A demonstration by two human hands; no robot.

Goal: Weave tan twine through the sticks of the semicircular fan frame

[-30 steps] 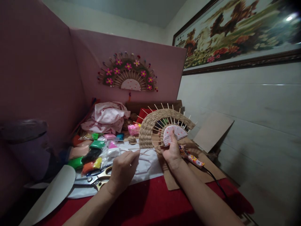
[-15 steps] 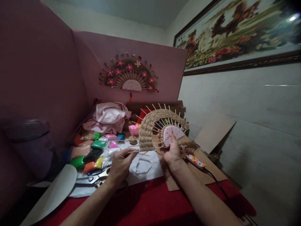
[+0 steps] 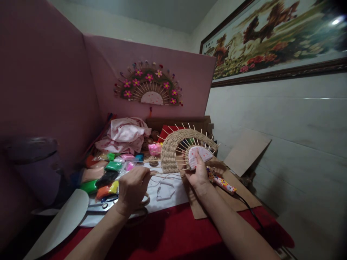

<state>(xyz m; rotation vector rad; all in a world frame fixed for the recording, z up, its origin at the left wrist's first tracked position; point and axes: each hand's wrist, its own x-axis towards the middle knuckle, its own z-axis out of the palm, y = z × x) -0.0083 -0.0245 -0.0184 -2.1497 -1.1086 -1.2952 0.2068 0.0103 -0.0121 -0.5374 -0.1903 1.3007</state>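
Observation:
A half-round woven fan [image 3: 169,155] of tan twine on thin wooden sticks is held up over the table, its stick tips poking out past the weave. My right hand [image 3: 199,173] grips it at the pink-spotted white fabric centre [image 3: 200,157], thumb on the front, other fingers mostly hidden behind. My left hand [image 3: 134,186] is closed at the fan's lower left end, back of the hand toward me. From its fingers a strand of twine [image 3: 155,173] runs to the fan's edge. A ball of twine [image 3: 153,161] lies just beyond.
Bags of coloured clay [image 3: 113,166], scissors [image 3: 101,206] and pink cloth [image 3: 126,135] lie to the left. A flower-patterned tool [image 3: 223,184] with a black cord rests on cardboard [image 3: 244,198]. A finished flowered fan [image 3: 149,85] hangs on the pink board behind.
My left hand has rolled over and its fingers have curled in, slightly further from the fan's edge. The fan has tilted a little; my right hand keeps its hold.

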